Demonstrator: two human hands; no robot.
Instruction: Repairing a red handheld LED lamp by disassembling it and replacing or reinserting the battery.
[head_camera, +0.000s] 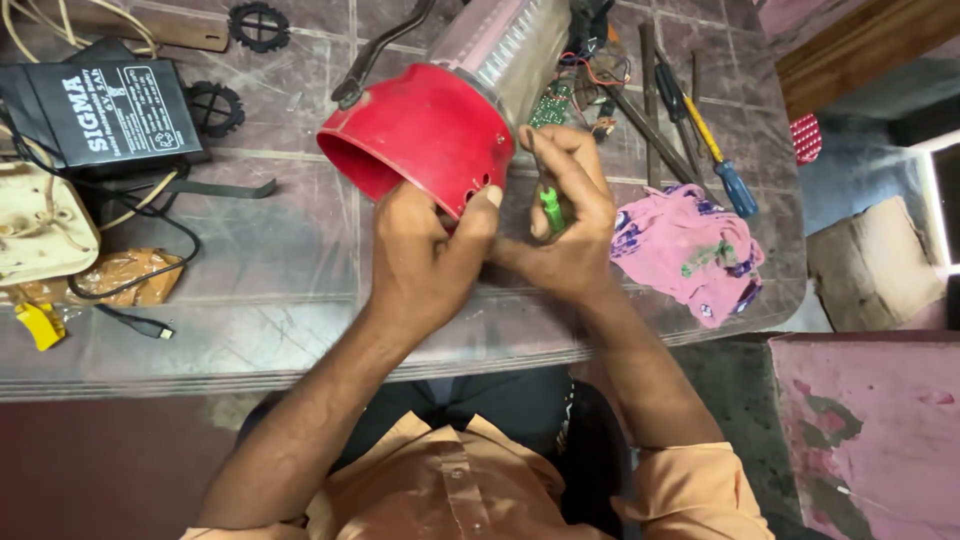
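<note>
**A crowded stone counter**

The grey tiled counter (290, 270) carries a black battery (105, 112), a red lamp housing (425, 135), a pink rag (685, 250), screwdrivers (715, 150), two black toothed rings (215, 108), a cream box (40, 225) and what may be an amber plastic bag (125, 275)

A worn table (280, 330) with a scuffed, tile-patterned grey-pink top fills most of the view. At three o'clock a dark floor (850, 180) lies below its edge, with a brown box (875, 265) on it. Bright light (945, 200) enters at the right edge. At five o'clock stands a stained pink surface (870, 430); a wooden beam (860, 45) runs at one o'clock.
</note>
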